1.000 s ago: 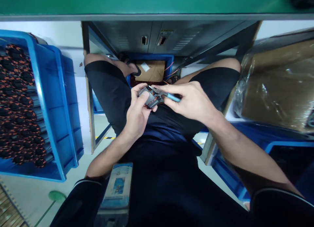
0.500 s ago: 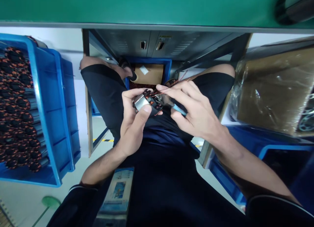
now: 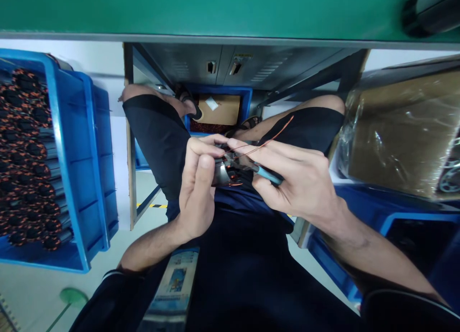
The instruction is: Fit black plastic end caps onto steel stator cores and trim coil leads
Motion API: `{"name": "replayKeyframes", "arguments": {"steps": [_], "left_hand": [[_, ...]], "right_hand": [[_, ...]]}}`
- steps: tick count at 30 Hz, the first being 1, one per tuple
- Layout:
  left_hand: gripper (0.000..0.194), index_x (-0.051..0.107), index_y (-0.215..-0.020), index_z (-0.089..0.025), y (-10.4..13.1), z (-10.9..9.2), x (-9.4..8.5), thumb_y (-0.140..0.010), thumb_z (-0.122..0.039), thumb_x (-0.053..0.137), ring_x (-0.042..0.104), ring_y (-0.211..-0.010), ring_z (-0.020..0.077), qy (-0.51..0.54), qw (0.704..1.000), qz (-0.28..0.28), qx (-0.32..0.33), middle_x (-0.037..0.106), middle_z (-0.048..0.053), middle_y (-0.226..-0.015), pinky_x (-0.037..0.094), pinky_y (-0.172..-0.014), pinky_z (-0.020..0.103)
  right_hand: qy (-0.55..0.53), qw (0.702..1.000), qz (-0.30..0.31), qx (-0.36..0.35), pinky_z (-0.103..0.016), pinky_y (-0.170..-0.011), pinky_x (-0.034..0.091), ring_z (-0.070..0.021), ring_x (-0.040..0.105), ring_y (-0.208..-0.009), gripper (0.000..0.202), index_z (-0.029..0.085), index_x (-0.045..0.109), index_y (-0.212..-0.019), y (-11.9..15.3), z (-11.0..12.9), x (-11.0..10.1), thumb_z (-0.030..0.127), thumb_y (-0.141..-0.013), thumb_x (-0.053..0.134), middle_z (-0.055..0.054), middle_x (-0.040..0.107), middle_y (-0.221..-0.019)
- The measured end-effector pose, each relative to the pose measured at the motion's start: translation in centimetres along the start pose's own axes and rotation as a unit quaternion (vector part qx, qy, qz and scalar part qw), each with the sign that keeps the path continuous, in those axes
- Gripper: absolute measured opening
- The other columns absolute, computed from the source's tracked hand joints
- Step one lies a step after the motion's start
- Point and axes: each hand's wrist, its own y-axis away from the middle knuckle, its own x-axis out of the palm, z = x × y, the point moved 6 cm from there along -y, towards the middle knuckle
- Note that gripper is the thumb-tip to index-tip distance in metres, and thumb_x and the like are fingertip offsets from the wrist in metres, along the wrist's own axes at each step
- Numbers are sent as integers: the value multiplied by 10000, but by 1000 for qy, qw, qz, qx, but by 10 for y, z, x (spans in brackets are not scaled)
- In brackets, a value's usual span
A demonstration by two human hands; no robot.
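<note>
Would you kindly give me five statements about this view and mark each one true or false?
1. The right hand holds blue-handled pliers. True.
2. Nothing is in the other hand. False: the left hand holds a silvery part.
3. A thin copper-coloured wire sticks out across the right hand's fingers. True.
4. The surface along the top of the picture is red. False: the tabletop there is green.
5. A blue crate at picture left holds many parts with orange-and-black ends. True.

Curled left hand point(image 3: 197, 190) beside right hand point(image 3: 300, 181)
</note>
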Motion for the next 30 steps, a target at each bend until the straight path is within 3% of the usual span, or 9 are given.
{"name": "replayKeyframes", "arguments": {"steps": [2, 4, 7, 11, 17, 22, 27, 30], "left_hand": [[211, 737, -1058, -263, -1, 3, 4, -1152, -452, 745, 696, -1111, 175, 44, 999, -2, -10, 696, 46, -1242, 647, -1028, 308], [116, 720, -1096, -281, 0, 5, 6, -1144, -378, 760, 691, -1102, 160, 74, 997, -13, -29, 697, 28, -1229, 642, -1002, 274], [154, 679, -1089, -287, 0, 3, 7, -1131, -399, 776, 696, -1114, 171, 83, 996, -34, -27, 684, 20, -1220, 656, -1008, 292], [131, 687, -1072, -272, 2, -2, 10, -1148, -359, 748, 693, -1125, 163, 101, 994, -49, -16, 677, 24, -1228, 642, -1057, 283], [132, 659, -1067, -267, 4, -5, 11, -1146, -342, 735, 677, -1145, 198, 77, 995, -59, 1, 668, 57, -1251, 643, -1085, 347], [138, 668, -1069, -280, 6, -5, 8, -1135, -380, 735, 663, -1188, 239, 39, 998, -50, 28, 662, 72, -1242, 602, -1141, 418], [137, 652, -1062, -287, 6, -3, 4, -1112, -386, 733, 655, -1210, 278, 24, 998, -49, 25, 675, 77, -1241, 576, -1159, 497], [97, 673, -1062, -286, 7, -1, 4, -1096, -345, 741, 624, -1228, 272, 34, 998, -50, 25, 660, 73, -1246, 546, -1166, 477]], "right_hand": [[-4, 1000, 1, 2, -310, -775, 651, -171, 727, -814, 657, 265, 722, -1647, 0, 0, 2, 111, -1020, 599, -6, 775, -937], [-2, 1000, 0, -1, -352, -858, 672, -202, 741, -907, 658, 241, 720, -1647, -1, -1, 5, 106, -1014, 604, -40, 785, -1020], [13, 1000, 2, -6, -464, -985, 676, -274, 736, -1062, 700, 237, 699, -1670, -2, -1, 9, 108, -986, 622, -99, 773, -1162], [25, 1000, -11, -1, -512, -957, 655, -301, 713, -1078, 765, 281, 630, -1732, 1, -2, 11, 126, -984, 631, -99, 729, -1164], [15, 1000, -14, 5, -579, -1036, 641, -329, 728, -1148, 852, 336, 532, -1798, 2, 1, 12, 129, -977, 635, -104, 739, -1268], [7, 999, -32, -15, -501, -987, 676, -297, 747, -1078, 784, 296, 640, -1714, -2, 8, 8, 87, -958, 646, -93, 747, -1165], [19, 1000, -19, 2, -339, -827, 674, -188, 673, -795, 680, 285, 737, -1619, -1, 11, 7, 83, -977, 637, -15, 679, -906], [-13, 1000, -16, 11, -278, -752, 645, -148, 652, -723, 647, 288, 750, -1589, 0, 11, 7, 78, -993, 611, 10, 697, -874]]}}
